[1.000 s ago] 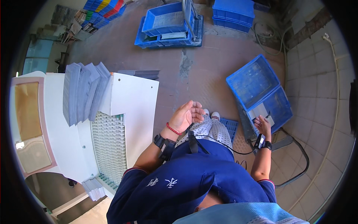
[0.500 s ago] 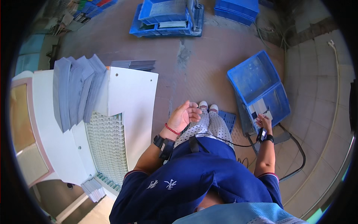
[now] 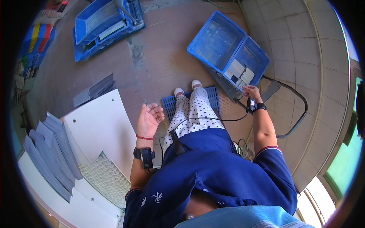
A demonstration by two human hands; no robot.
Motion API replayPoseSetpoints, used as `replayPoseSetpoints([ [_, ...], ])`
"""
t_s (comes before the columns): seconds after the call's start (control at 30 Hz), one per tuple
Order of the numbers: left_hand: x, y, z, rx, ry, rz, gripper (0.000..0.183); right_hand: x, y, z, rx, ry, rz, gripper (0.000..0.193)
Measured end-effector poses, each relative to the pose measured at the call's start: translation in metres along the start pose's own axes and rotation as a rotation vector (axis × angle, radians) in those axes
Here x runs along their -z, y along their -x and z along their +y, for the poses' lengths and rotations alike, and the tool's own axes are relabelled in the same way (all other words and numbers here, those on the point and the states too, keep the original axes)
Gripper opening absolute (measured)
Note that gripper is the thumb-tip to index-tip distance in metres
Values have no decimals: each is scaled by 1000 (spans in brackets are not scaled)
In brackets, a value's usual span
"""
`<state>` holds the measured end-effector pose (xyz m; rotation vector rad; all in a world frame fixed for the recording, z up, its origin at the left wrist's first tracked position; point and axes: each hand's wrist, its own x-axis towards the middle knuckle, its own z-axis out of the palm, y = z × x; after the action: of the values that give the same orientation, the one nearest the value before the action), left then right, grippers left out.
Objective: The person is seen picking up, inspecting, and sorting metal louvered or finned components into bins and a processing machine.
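Note:
My left hand (image 3: 151,118) is raised beside my waist, palm up, with fingers loosely bent and apart and nothing in it. My right hand (image 3: 251,92) reaches to the near edge of a divided blue crate (image 3: 218,39) at the right. Its bent fingers close on the near end of a stack of white paper pieces (image 3: 245,77); the exact grip is partly hidden. Next to that stack, in the same compartment, lies another white pile (image 3: 235,69). Both wrists wear black strapped devices, and a black cable (image 3: 228,120) crosses in front of my legs.
Left stands a white machine (image 3: 102,127) with stacks of grey sheets (image 3: 53,152) on it. More grey sheets (image 3: 94,91) lie beyond. A blue floor mat (image 3: 213,99) is under my feet. A black tubular handle (image 3: 304,110) curves by the crate. Other blue crates (image 3: 100,22) stand far left.
My view has swung to the right, so the machine and crates sit further left. The right hand has drawn back toward the crate's near edge, uncovering more of the white stack. The left stays empty.

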<state>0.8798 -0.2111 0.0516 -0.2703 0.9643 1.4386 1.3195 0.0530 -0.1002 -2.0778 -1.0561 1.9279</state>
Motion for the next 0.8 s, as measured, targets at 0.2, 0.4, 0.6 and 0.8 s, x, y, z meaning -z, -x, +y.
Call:
replayPoseSetpoints([
  [0.2,-10,-19,3,19,-21,-12,44,2,-2,12,-31,76,100,21],
  [0.4,-35,-68,1,76,-95,-57,44,25,-47,13,-25,52,103,18],
  [0.6,-63,-131,-12,63,-95,63,44,54,-111,8,-71,24,161,12],
  [0.8,-102,-207,-54,259,-151,60,44,92,-159,28,-161,14,206,12],
])
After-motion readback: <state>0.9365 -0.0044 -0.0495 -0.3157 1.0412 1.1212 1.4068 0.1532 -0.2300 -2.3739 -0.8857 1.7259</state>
